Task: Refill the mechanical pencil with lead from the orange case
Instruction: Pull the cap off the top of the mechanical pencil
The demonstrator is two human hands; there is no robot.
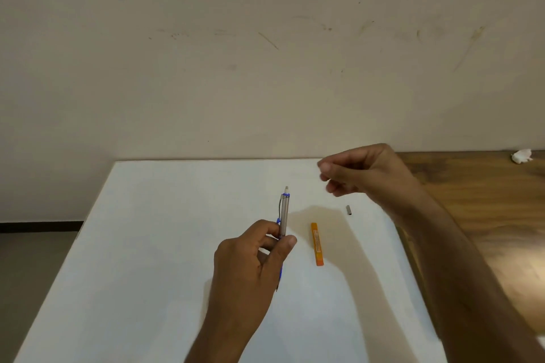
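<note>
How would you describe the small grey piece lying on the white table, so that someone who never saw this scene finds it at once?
Start from the white table and find the orange case lying near its middle. Beyond it and to the right, below the raised right hand, lies the small grey cap, alone on the surface. It is the shortest thing there, a dull grey stub, far smaller than the case or the pencil.

On the table [165, 244], the case [317, 244] lies right of the held pencil [283, 215]; the cap [349, 210] lies farther right, behind the case
</note>
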